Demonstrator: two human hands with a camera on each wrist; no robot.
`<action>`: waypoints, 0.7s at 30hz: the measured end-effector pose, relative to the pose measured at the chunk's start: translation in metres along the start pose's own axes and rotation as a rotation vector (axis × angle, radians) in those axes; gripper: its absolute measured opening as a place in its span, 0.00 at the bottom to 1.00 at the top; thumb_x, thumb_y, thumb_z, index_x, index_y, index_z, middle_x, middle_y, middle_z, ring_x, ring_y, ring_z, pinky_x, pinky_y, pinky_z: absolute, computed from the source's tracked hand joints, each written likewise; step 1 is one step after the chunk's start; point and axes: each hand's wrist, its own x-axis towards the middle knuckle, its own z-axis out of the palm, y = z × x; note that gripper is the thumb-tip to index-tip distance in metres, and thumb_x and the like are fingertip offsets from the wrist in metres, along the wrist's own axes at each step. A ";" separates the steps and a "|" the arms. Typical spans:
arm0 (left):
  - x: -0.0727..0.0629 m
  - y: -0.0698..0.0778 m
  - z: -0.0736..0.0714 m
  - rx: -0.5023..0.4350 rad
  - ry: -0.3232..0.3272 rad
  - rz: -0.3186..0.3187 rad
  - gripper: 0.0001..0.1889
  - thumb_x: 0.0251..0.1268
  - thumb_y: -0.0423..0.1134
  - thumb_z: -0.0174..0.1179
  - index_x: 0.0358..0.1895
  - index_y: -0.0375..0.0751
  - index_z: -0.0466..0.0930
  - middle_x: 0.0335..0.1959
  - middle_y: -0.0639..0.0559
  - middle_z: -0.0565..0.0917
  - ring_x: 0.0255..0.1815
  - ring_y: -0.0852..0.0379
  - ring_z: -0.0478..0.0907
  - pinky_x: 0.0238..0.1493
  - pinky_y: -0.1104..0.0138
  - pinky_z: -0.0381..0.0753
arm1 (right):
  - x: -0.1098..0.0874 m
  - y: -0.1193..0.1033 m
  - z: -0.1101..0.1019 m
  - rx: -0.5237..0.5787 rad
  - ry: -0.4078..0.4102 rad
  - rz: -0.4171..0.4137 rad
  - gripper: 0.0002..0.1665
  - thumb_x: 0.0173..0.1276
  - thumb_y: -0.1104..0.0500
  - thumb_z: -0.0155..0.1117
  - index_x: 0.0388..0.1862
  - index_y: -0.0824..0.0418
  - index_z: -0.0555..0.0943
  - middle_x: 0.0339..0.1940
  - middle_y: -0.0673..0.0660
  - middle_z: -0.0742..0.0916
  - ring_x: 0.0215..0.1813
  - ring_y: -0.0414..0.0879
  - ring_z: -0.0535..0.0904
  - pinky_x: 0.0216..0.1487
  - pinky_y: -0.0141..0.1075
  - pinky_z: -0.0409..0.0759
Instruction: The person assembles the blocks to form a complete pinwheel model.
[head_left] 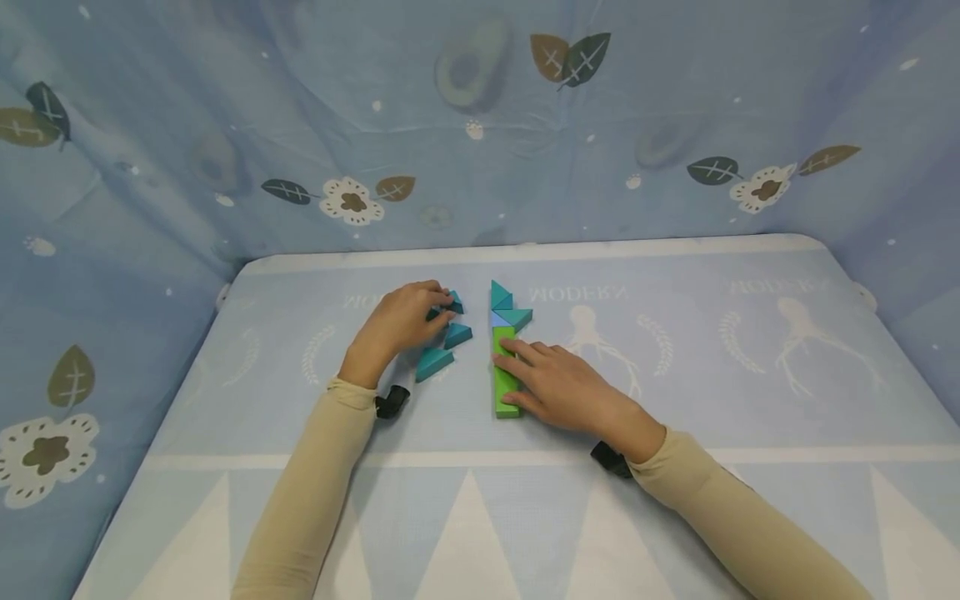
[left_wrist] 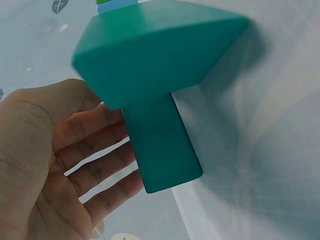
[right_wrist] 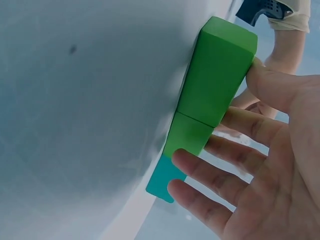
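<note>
Right wrist alone shows 2 abutting green blocks [right_wrist: 215, 75]; right fingers [right_wrist: 210, 172] apart; left fingers [left_wrist: 102, 165], can't tell.

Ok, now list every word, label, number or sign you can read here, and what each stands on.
"MODERN": on the tablecloth, just right of the blocks, seemingly inverted.
"MODERN": farther right on the cloth, fainter.
"MO": on the cloth, the rest hidden by the left hand.
No writing shows on the blocks.

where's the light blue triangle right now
In the head view, the light blue triangle is just right of centre, between the far end of the green blocks and the teal blocks beyond.
</note>
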 end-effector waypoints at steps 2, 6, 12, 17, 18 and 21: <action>0.000 0.000 0.001 -0.002 0.006 0.003 0.18 0.68 0.43 0.62 0.56 0.38 0.83 0.57 0.44 0.82 0.58 0.46 0.79 0.58 0.53 0.79 | 0.000 0.001 0.000 0.016 -0.005 -0.002 0.33 0.73 0.43 0.57 0.71 0.58 0.70 0.72 0.59 0.71 0.67 0.54 0.74 0.61 0.49 0.76; 0.000 0.001 0.002 -0.003 0.012 0.007 0.19 0.68 0.43 0.62 0.57 0.37 0.82 0.58 0.44 0.82 0.59 0.46 0.78 0.59 0.53 0.78 | 0.001 0.002 0.000 0.045 -0.015 -0.006 0.34 0.73 0.43 0.58 0.71 0.58 0.70 0.72 0.58 0.71 0.65 0.54 0.74 0.60 0.49 0.76; 0.002 0.003 0.005 0.006 0.022 0.024 0.19 0.68 0.43 0.62 0.57 0.37 0.82 0.57 0.44 0.82 0.58 0.46 0.79 0.59 0.54 0.78 | 0.001 0.004 0.000 0.072 -0.021 -0.009 0.33 0.72 0.43 0.58 0.71 0.58 0.70 0.72 0.58 0.70 0.63 0.53 0.75 0.59 0.49 0.77; 0.003 0.007 0.006 0.019 0.027 0.039 0.19 0.68 0.43 0.62 0.57 0.36 0.82 0.57 0.42 0.82 0.58 0.45 0.79 0.60 0.53 0.78 | 0.000 0.004 0.000 0.095 -0.032 0.000 0.33 0.73 0.43 0.58 0.71 0.57 0.70 0.73 0.57 0.70 0.61 0.53 0.76 0.58 0.48 0.77; 0.003 0.007 0.006 0.025 0.025 0.042 0.20 0.69 0.44 0.61 0.57 0.36 0.82 0.57 0.42 0.82 0.58 0.45 0.79 0.60 0.53 0.78 | 0.001 0.005 0.000 0.099 -0.033 0.000 0.33 0.72 0.43 0.58 0.71 0.57 0.70 0.73 0.57 0.70 0.62 0.53 0.76 0.58 0.49 0.77; 0.003 0.008 0.007 0.045 0.025 0.052 0.21 0.69 0.47 0.60 0.57 0.36 0.82 0.58 0.42 0.81 0.58 0.44 0.79 0.60 0.53 0.77 | 0.001 0.006 0.000 0.099 -0.032 -0.001 0.33 0.72 0.43 0.58 0.71 0.57 0.70 0.73 0.57 0.70 0.64 0.53 0.75 0.60 0.49 0.76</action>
